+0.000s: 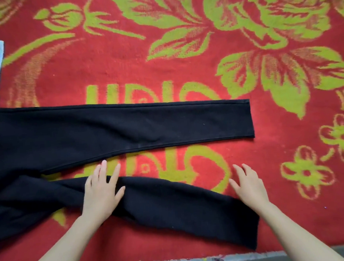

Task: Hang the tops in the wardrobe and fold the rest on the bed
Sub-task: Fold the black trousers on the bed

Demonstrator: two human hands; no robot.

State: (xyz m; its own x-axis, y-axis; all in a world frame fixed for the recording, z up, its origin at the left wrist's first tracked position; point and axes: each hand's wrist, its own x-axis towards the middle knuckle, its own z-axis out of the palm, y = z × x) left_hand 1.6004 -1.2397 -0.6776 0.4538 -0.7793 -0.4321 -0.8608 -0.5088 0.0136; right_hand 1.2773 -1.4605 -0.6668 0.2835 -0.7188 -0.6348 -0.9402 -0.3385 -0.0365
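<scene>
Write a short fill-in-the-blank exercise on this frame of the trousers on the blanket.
The trousers spread on the blanket are ____ in colour.
The blanket's flowers are green on a ____ ground.
The left hand lies flat on the ____ of the two trouser legs.
The right hand, fingers straight, holds ____.
Missing words: black; red; nearer; nothing.

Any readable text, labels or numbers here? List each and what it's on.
Large green letter-like shapes woven into the red blanket: upside down to the camera, partly covered by the black trousers, not readable.
On the black trousers: no label or print visible.
Nothing else carries text.
</scene>
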